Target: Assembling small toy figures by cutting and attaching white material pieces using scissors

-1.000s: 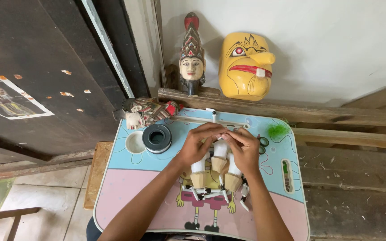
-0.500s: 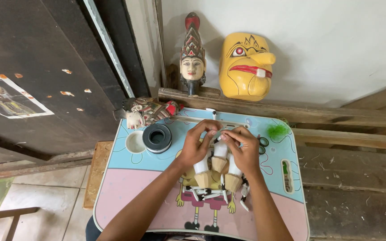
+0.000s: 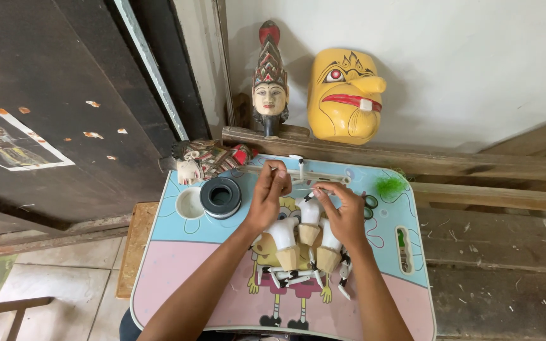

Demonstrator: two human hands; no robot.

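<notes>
Puppet parts (image 3: 301,243), white pieces with tan cone-shaped ends plus black-and-white striped sticks, lie in a cluster mid-table, on the printed cartoon figure, just under both hands. Left hand (image 3: 266,192) is raised over the upper part of the cluster, fingers bunched and pinched near a thin white rod (image 3: 298,173) that runs across the table's far side; what exactly the fingertips grip is too small to tell. Right hand (image 3: 344,211) is curled over the right side of the cluster, fingertips pinching a small dark-and-white piece beside the middle white part; palm rests on or just above the rightmost cone piece.

Small table (image 3: 178,265) has a light blue and pink top. Left of the hands: black round roll (image 3: 220,197) touching a white round cup recess (image 3: 189,203). Far left edge: painted puppet head (image 3: 206,161) lying on its side. Right of the hands: green fuzzy tuft (image 3: 388,186), scissors handles (image 3: 370,205) partly hidden by the right hand.

Behind the table, on a wooden ledge (image 3: 475,167): carved head with tall crown (image 3: 269,88), upright, beside a yellow mask (image 3: 344,95) leaning on the white wall.
</notes>
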